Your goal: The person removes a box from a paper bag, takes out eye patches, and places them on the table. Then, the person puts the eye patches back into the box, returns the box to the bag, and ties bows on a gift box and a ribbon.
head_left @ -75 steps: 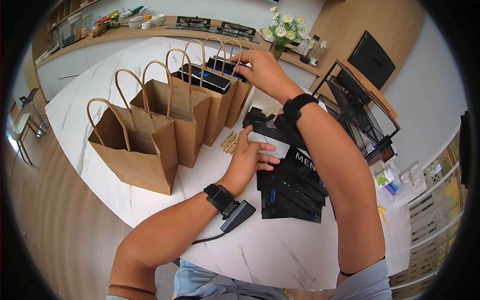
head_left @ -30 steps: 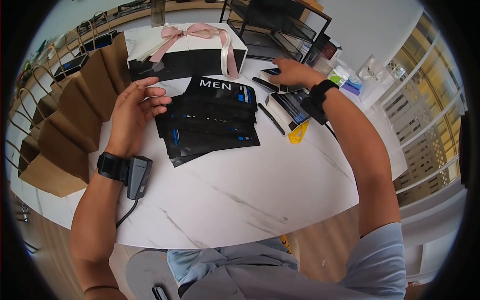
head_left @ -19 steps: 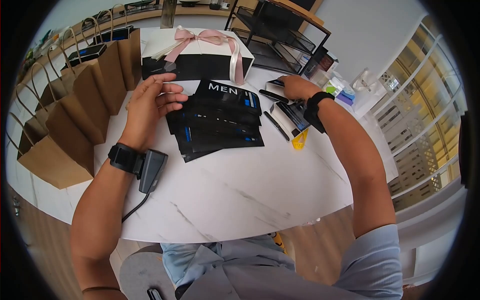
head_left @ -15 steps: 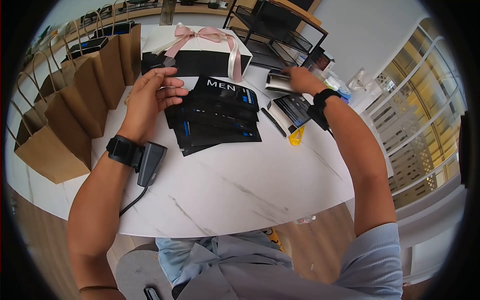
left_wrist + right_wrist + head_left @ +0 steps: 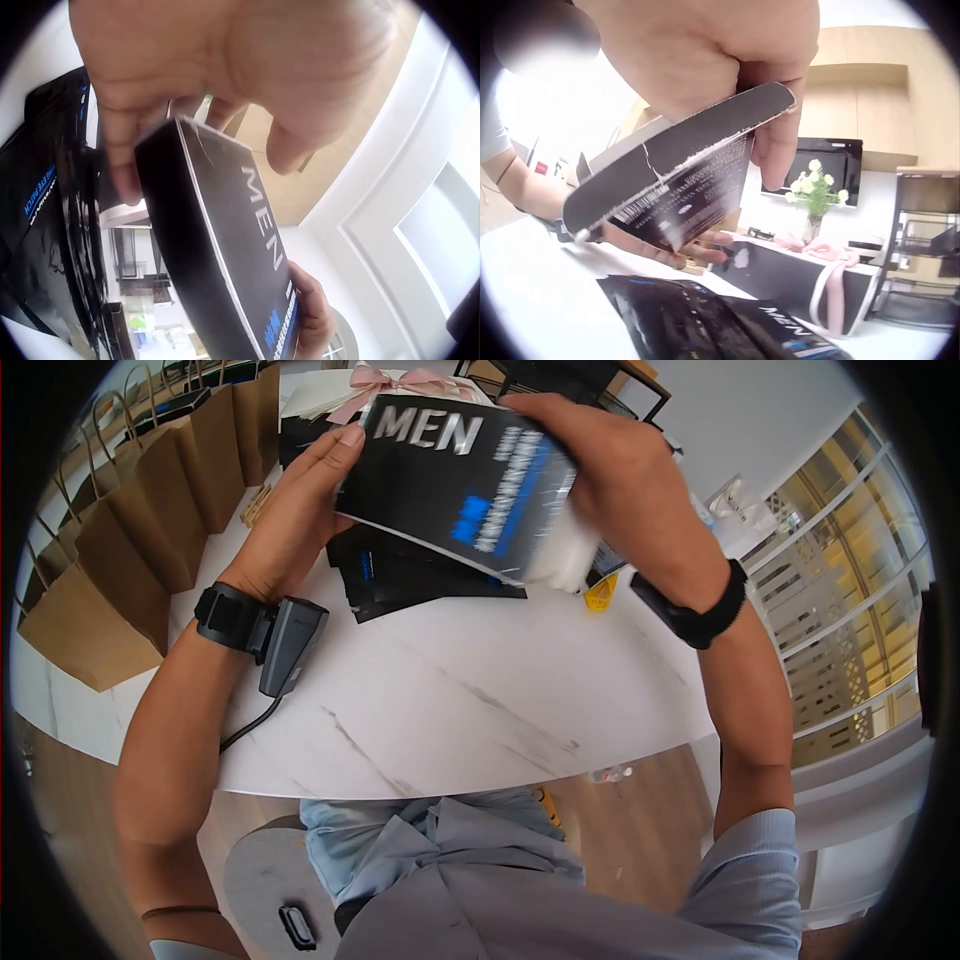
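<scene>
A black box marked MEN is held tilted above the table between both hands. My left hand pinches its left edge, thumb on the near side and fingers behind, as the left wrist view shows around the box's corner. The right hand grips the opposite end, where white shows at the side. In the right wrist view a dark flap with a worn white edge stands out under the right palm. Flat black pouches lie on the table below the box, partly hidden by it.
Brown paper bags with handles stand in a row at the left. Behind the box is a white-and-black case with a pink bow. Yellow tape lies at the right of the pouches. The marble table's front edge is near the body.
The right hand has come back from the far right of the table with the box, now larger in view before me. My left hand, empty earlier, now holds the box's left edge.
</scene>
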A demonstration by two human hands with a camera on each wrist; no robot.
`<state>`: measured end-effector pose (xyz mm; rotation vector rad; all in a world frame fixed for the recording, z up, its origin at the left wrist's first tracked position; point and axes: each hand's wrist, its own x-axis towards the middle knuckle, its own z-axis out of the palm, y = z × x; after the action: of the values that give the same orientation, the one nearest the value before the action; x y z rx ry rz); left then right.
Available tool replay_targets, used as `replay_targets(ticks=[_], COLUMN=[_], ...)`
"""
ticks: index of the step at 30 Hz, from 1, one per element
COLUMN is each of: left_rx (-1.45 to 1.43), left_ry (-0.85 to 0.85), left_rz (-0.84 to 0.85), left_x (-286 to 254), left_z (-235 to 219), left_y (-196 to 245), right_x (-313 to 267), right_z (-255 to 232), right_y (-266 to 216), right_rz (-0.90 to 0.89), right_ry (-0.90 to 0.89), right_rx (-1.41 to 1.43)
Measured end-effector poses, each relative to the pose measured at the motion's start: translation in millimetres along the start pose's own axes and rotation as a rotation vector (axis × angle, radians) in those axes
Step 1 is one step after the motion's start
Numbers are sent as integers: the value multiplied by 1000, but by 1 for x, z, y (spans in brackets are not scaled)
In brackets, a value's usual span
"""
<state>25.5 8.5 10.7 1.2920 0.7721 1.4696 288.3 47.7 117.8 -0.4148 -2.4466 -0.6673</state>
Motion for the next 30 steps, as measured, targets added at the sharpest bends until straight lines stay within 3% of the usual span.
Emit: replay_targets(ticks=[3,7,9,11,14,15,17,18,21,23,25,27,30], left_rx=[76,138,87,81,48,4,-29,-78,-79,13,-15,-24,-57], left_ry=[36,132,155,149,211,217,213,219,236,257,281,291,381], left_rz=[-51,-74,-15,14,37,4,-25,-59,-74,-19,-10,1,14], left_x=[0,7,13,15,14,11,8,7,10,15,14,15,15], left_z=[-4,-21,-31,-35,-33,-28,-21,-21,-34,-41,-41,-43,-47], left_y=[-2,-9,-10,-10,-6,-2,4,6,-1,-7,-8,-7,-11], right_x=[7,13,13,17,25,25,22,22,15,8,-3,-15,-19], right_z=[20,26,25,20,20,29,53,60,65,73,95,124,107], right_y=[-10,3,12,17,19,22,34,40,36,44,58,74,36], right_rz=[-15,61,111,107,459,462,498,529,506,562,814,528,531], right_ry=[123,120,-82,-122,-114,-107,79,-17,-1,-5,39,-305,-685], right_rx=[124,292,376,382,667,667,945,966,938,1081,1236,541,306])
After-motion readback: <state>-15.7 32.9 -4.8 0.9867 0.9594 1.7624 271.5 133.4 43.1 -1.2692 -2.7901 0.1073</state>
